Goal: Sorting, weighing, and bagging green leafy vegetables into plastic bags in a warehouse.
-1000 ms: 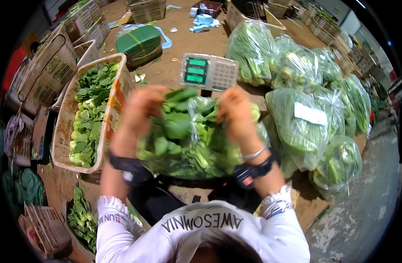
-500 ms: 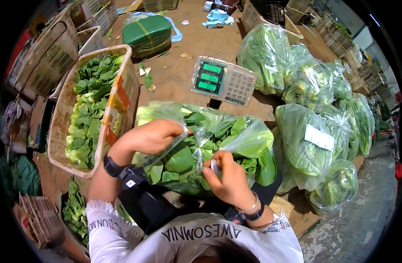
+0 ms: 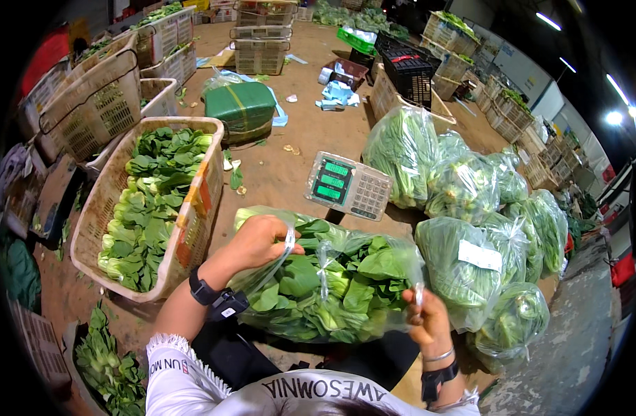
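Observation:
A clear plastic bag (image 3: 342, 320) full of leafy bok choy lies in front of me, its middle gathered into a twisted knot (image 3: 323, 267). My left hand (image 3: 261, 243) is closed on a gathered strip of the film at the bag's upper left. At its right edge my right hand (image 3: 429, 317) pinches another bunched end of the film, with the fingers curled. Between the hands, green leaves and pale stems press against the plastic. Just beyond the bag stands a digital scale's display and keypad (image 3: 349, 186), its green screens lit.
To the left is a cream plastic crate (image 3: 217, 149) of bok choy, with stacked crates (image 3: 89, 97) behind. Filled vegetable bags (image 3: 463, 267) crowd the right side. A green wrapped bundle (image 3: 239, 107) sits farther off. Loose greens (image 3: 107, 360) lie at the lower left.
My right hand has moved from the central knot to the bag's right edge. My left hand still grips the film at upper left. The view has tilted up, showing more background.

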A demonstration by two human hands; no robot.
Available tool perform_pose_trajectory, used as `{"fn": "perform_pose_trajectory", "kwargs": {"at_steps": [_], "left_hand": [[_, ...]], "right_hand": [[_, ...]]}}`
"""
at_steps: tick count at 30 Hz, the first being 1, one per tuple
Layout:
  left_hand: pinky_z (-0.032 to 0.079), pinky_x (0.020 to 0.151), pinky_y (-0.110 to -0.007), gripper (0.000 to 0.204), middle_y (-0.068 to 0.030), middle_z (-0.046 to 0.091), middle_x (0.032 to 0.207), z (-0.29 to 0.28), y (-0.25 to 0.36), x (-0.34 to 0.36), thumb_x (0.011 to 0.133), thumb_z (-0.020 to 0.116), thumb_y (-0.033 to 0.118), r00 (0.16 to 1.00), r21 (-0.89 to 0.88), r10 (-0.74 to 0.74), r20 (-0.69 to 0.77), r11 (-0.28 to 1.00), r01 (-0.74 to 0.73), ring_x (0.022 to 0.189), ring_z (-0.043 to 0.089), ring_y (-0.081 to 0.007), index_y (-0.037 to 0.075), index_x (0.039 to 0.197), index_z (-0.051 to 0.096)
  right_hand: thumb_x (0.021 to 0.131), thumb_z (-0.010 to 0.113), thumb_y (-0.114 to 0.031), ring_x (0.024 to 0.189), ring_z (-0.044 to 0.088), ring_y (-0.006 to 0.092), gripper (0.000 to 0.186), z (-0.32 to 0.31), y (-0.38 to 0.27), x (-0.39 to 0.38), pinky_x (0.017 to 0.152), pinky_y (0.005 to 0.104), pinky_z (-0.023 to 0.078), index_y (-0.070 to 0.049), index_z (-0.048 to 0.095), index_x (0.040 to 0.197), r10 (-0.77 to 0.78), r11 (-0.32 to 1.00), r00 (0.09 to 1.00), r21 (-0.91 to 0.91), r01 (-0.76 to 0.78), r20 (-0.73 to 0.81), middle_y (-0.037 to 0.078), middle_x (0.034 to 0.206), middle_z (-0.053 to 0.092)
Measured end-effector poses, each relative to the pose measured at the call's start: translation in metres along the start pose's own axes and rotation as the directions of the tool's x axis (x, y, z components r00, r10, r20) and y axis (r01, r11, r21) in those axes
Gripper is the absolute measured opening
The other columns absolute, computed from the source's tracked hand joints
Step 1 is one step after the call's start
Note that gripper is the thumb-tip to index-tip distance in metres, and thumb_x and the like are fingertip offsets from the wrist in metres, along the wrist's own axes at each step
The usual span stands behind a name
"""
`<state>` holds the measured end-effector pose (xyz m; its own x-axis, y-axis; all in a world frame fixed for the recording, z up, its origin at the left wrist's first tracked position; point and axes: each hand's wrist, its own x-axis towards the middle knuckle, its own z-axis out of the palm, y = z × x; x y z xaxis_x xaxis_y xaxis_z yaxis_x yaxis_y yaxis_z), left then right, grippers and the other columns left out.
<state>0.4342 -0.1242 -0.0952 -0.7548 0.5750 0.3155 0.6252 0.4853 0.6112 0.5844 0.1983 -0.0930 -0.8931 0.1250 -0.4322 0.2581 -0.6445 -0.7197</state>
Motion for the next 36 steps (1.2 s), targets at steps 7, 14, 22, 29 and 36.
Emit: {"fn": "perform_pose_trajectory", "kwargs": {"at_steps": [7,14,22,29,36], "left_hand": [[0.047,0.055,-0.037,0.030,-0.0169,0.059,0.064,0.005,0.010,0.017,0.070,0.067,0.034,0.983,0.022,-0.066,-0.170,0.997,0.071,0.060,0.059,-0.0329,0.005,0.070,0.067],[0.044,0.048,-0.042,0.044,-0.0185,0.055,0.055,0.037,0.033,0.008,0.071,0.062,0.045,0.995,0.333,-0.094,0.043,0.940,0.074,0.053,0.057,-0.0339,0.003,0.057,0.062],[0.044,0.051,-0.042,0.033,-0.0183,0.057,0.060,0.054,0.000,0.028,0.069,0.061,0.036,0.951,0.265,-0.030,0.308,0.963,-0.056,0.056,0.056,-0.0354,0.004,0.062,0.062],[0.046,0.053,-0.041,0.013,-0.0162,0.060,0.062,0.040,0.052,0.052,0.061,0.058,0.018,0.846,0.494,-0.082,0.526,0.839,-0.226,0.060,0.059,-0.0326,0.006,0.063,0.064],[0.049,0.056,-0.040,0.015,-0.0118,0.061,0.074,0.051,0.044,0.044,0.066,0.061,0.018,0.956,0.653,0.042,0.292,0.721,-0.231,0.063,0.060,-0.0309,0.005,0.074,0.059]], "right_hand": [[0.081,0.046,-0.001,0.057,0.057,0.0161,0.011,0.113,0.028,0.098,0.049,0.0254,0.046,0.002,0.054,0.085,0.093,0.827,0.932,-0.548,0.124,0.352,0.012,0.077,0.061],[0.083,0.043,0.001,0.065,0.061,0.0171,0.023,0.099,0.098,0.088,0.051,0.0291,0.052,0.009,0.050,0.103,0.118,0.606,0.932,-0.768,0.207,0.344,0.016,0.090,0.060],[0.075,0.045,0.014,0.112,0.044,0.0163,0.080,0.100,0.132,0.117,0.090,0.0234,0.035,-0.011,0.008,0.141,-0.066,0.953,0.782,-0.193,0.233,0.620,0.006,0.125,0.044],[0.074,0.064,0.002,0.105,0.047,0.0134,0.054,0.094,0.123,0.124,0.088,0.0296,0.040,-0.004,0.040,0.122,-0.128,0.973,0.696,-0.046,0.225,0.707,0.006,0.120,0.048],[0.082,0.052,-0.004,0.088,0.050,0.0113,0.021,0.098,0.090,0.119,0.077,0.0272,0.043,0.002,0.057,0.102,0.057,0.708,0.779,-0.575,0.409,0.624,0.006,0.098,0.059]]}}
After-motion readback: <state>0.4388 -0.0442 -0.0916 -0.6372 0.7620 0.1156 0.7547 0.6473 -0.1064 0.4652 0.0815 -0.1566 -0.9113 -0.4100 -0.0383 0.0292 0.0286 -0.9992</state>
